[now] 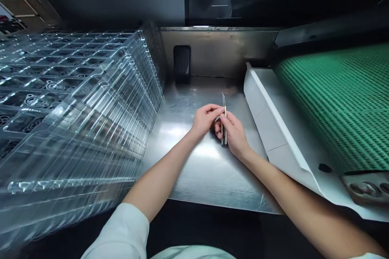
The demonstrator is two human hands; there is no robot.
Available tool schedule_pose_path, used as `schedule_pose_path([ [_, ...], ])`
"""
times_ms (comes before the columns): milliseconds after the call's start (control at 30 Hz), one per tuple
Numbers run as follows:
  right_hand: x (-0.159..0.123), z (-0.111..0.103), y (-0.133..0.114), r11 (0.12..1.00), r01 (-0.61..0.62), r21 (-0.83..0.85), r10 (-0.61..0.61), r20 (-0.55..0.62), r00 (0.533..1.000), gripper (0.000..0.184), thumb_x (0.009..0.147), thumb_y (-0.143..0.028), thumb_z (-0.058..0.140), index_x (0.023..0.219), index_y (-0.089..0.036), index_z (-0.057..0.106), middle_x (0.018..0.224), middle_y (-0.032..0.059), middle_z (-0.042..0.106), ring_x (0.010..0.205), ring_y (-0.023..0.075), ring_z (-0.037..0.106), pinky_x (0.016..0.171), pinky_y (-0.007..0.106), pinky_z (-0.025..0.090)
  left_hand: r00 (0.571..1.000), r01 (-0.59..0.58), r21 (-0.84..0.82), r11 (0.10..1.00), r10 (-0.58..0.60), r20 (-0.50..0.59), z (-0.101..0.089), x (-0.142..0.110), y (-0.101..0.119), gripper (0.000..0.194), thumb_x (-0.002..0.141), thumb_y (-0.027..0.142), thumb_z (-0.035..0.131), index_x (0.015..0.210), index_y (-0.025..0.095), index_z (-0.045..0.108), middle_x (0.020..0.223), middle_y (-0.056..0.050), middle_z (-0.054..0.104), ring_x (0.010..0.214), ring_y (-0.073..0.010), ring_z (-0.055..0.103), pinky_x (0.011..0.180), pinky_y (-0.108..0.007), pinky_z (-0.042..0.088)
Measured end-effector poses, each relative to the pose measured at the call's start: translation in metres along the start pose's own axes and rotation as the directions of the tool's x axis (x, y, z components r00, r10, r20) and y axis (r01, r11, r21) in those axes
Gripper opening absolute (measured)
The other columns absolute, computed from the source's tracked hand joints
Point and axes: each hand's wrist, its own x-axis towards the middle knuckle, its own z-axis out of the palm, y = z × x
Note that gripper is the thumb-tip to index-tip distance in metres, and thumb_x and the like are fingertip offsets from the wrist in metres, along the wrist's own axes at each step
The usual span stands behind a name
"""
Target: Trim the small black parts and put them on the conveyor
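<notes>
Worktop: a shiny steel worktop (pixel 194 178) fills the middle, with a steel wall (pixel 219 52) along its far side
Left of the worktop: a big stack of clear plastic trays (pixel 75 109) with rows of small pockets, tipped up and lying along the edge
Right of the worktop: a white plastic ramp (pixel 273 125), and past it a green belt (pixel 337 105) with lots of small holes
Far end of the worktop: a black pad (pixel 181 64) stands flat against the steel wall, and a dark screen (pixel 212 0) sits higher up
Knife: a snap-off utility knife (pixel 224 123) stands over the middle of the worktop, with its thin metal blade (pixel 223 99) out and pointing away from the person; I cannot tell if its low end touches the steel
Left hand (pixel 205 120): fingers bent and closed, the tips pressed on the top part of the knife
Right hand (pixel 232 135): closed around the knife body, with the thumb and fingers pinching it
Left arm: a white sleeve (pixel 121 226) covers the top part
</notes>
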Motion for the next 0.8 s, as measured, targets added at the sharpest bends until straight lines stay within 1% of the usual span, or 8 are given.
schedule_pose_path([
  [200, -0.002, -0.001, -0.001, 1.0, 0.019, -0.002, -0.019, 0.023, 1.0, 0.043, 0.094, -0.064, 0.069, 0.097, -0.022, 0.057, 0.067, -0.003, 0.057, 0.049, 0.0121, 0.046, 0.047, 0.025, 0.036, 1.0, 0.016, -0.026, 1.0, -0.016, 0.005, -0.001, -0.002, 0.001, 0.05, 0.068, 0.054, 0.089, 0.09, 0.014, 0.069, 0.052, 0.002, 0.058, 0.038, -0.0164, 0.054, 0.037, -0.026, 0.041],
  [267, -0.003, -0.001, 0.001, 0.997, 0.047, -0.053, -0.047, -0.007, 0.999, 0.039, 0.094, -0.06, 0.068, 0.096, -0.021, 0.059, 0.073, -0.0012, 0.058, 0.055, 0.0131, 0.05, 0.05, 0.026, 0.039, 1.0, -0.001, -0.045, 0.999, 0.001, -0.008, -0.001, -0.002, 0.001, 0.047, 0.069, 0.052, 0.089, 0.088, 0.013, 0.07, 0.053, 0.002, 0.056, 0.041, -0.014, 0.052, 0.039, -0.025, 0.04],
  [333, -0.003, -0.002, 0.004, 0.985, 0.108, -0.135, -0.119, -0.072, 0.99, 0.035, 0.094, -0.055, 0.068, 0.1, -0.021, 0.065, 0.086, 0.0022, 0.063, 0.07, 0.0161, 0.057, 0.061, 0.028, 0.047, 0.998, -0.035, -0.046, 0.998, 0.032, -0.062, -0.002, -0.001, 0.002, 0.044, 0.069, 0.049, 0.09, 0.085, 0.012, 0.071, 0.054, 0.004, 0.051, 0.043, -0.0081, 0.045, 0.042, -0.021, 0.034],
  [400, -0.002, -0.005, 0.01, 0.967, 0.162, -0.198, -0.192, -0.139, 0.972, 0.036, 0.094, -0.051, 0.068, 0.114, -0.021, 0.068, 0.104, 0.0055, 0.067, 0.091, 0.0203, 0.062, 0.08, 0.033, 0.053, 0.99, -0.061, -0.042, 0.997, 0.056, -0.129, -0.004, 0.0, 0.004, 0.042, 0.069, 0.046, 0.091, 0.084, 0.011, 0.072, 0.053, 0.007, 0.042, 0.044, -0.0034, 0.033, 0.043, -0.02, 0.023],
  [467, 0.001, -0.008, 0.015, 0.958, 0.178, -0.226, -0.223, -0.194, 0.955, 0.044, 0.093, -0.049, 0.067, 0.127, -0.022, 0.066, 0.118, 0.0084, 0.066, 0.108, 0.0237, 0.062, 0.096, 0.04, 0.052, 0.98, -0.07, -0.06, 0.996, 0.057, -0.193, -0.007, 0.002, 0.006, 0.04, 0.071, 0.044, 0.09, 0.084, 0.012, 0.07, 0.053, 0.009, 0.034, 0.045, -0.0021, 0.024, 0.044, -0.021, 0.015],
  [533, 0.003, -0.01, 0.018, 0.951, 0.172, -0.256, -0.231, -0.224, 0.947, 0.046, 0.093, -0.049, 0.066, 0.13, -0.021, 0.066, 0.122, 0.0105, 0.065, 0.114, 0.0256, 0.062, 0.099, 0.043, 0.052, 0.969, -0.073, -0.095, 0.993, 0.048, -0.243, -0.009, 0.005, 0.006, 0.037, 0.073, 0.042, 0.089, 0.083, 0.013, 0.067, 0.053, 0.01, 0.033, 0.045, -0.0025, 0.022, 0.045, -0.021, 0.014],
  [667, -0.002, -0.006, 0.01, 0.902, 0.223, -0.37, -0.302, -0.171, 0.938, 0.04, 0.093, -0.049, 0.063, 0.123, -0.022, 0.07, 0.123, 0.011, 0.066, 0.113, 0.0275, 0.063, 0.097, 0.046, 0.052, 0.956, -0.089, -0.081, 0.993, 0.063, -0.286, -0.007, 0.009, 0.001, 0.033, 0.072, 0.039, 0.085, 0.076, 0.015, 0.064, 0.055, 0.007, 0.045, 0.049, -0.005, 0.034, 0.048, -0.021, 0.025],
  [800, -0.014, 0.001, -0.006, 0.784, 0.317, -0.534, -0.435, -0.108, 0.894, 0.033, 0.091, -0.054, 0.063, 0.109, -0.027, 0.074, 0.113, 0.0104, 0.069, 0.105, 0.031, 0.064, 0.094, 0.052, 0.051, 0.949, -0.076, -0.032, 0.997, 0.062, -0.31, -0.003, 0.01, -0.005, 0.026, 0.07, 0.033, 0.083, 0.071, 0.015, 0.065, 0.065, 0.001, 0.059, 0.061, -0.0093, 0.048, 0.063, -0.024, 0.042],
])
